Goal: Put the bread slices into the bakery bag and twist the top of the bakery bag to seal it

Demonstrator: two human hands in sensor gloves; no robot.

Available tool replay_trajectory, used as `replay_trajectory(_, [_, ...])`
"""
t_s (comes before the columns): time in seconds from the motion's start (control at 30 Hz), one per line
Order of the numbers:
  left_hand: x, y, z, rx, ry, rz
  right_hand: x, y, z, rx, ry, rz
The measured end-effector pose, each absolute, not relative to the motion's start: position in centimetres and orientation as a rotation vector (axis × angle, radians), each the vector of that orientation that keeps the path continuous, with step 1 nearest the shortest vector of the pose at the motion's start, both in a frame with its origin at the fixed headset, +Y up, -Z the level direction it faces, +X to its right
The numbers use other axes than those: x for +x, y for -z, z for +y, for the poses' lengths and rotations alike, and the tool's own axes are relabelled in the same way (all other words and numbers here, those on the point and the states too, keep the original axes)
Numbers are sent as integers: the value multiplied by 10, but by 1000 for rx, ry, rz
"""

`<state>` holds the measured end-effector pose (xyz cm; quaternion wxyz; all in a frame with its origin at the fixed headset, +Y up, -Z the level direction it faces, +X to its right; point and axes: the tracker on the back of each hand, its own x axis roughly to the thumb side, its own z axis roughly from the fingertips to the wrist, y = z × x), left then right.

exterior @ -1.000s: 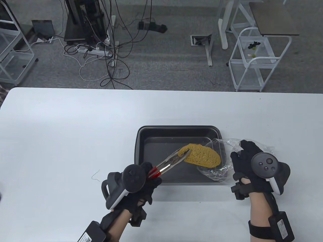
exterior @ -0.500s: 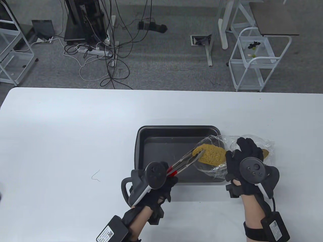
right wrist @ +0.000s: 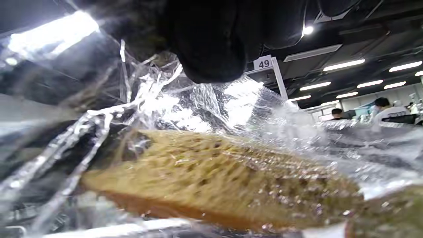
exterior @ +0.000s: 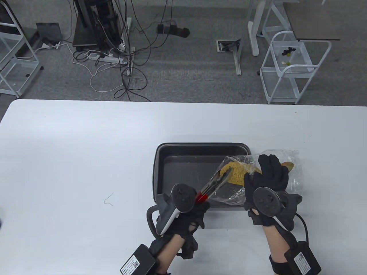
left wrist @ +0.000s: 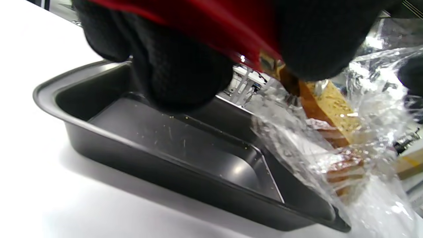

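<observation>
A yellow bread slice [exterior: 236,172] lies half inside the clear bakery bag [exterior: 294,175] at the right end of the black tray [exterior: 158,166]. Steel tongs [exterior: 217,182] with red handles pinch the slice's left edge. My left hand [exterior: 197,210] grips the tongs at the tray's front rim. Over the bag's mouth lies my right hand [exterior: 268,174], fingers on top and thumb at the edge, holding the plastic. A brown crust [exterior: 287,165] shows in the bag beyond that hand. The right wrist view is filled by the slice [right wrist: 218,168] behind crinkled plastic [right wrist: 158,99]. In the left wrist view the bag [left wrist: 363,132] overhangs the tray [left wrist: 165,138].
The tray floor holds only crumbs. A small thread [exterior: 108,200] lies on the white table [exterior: 71,149] at left. White wire carts [exterior: 289,68] and cables [exterior: 114,57] stand on the floor behind the table.
My left hand moved right, carrying the slice in the tongs into the bag. My right hand shifted left and drew the bag over the slice.
</observation>
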<state>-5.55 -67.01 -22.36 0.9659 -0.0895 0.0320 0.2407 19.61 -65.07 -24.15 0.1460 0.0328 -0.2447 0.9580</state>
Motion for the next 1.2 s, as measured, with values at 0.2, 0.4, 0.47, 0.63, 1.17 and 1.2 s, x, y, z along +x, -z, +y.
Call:
replay_trajectory(0.2, [-48, 237, -681, -248, -583, 74, 185, 239, -652, 173, -2713, -673])
replay_trajectory(0.4, [-42, 252, -682, -375, -606, 63, 185, 244, -655, 362, -2573, -474])
replay_trajectory(0.47, [-42, 257, -682, -413, -634, 71, 185, 245, -655, 398, -2527, -443])
replay_trajectory(0.63, [-42, 268, -689, -519, -742, 73, 179, 243, -654, 514, -2462, -403])
replay_trajectory(1.17, [-23, 286, -703, -577, -798, 96, 172, 245, -655, 665, -2337, -162])
replay_trajectory(1.2, [-21, 287, -702, -567, -773, 92, 173, 245, -654, 655, -2336, -167])
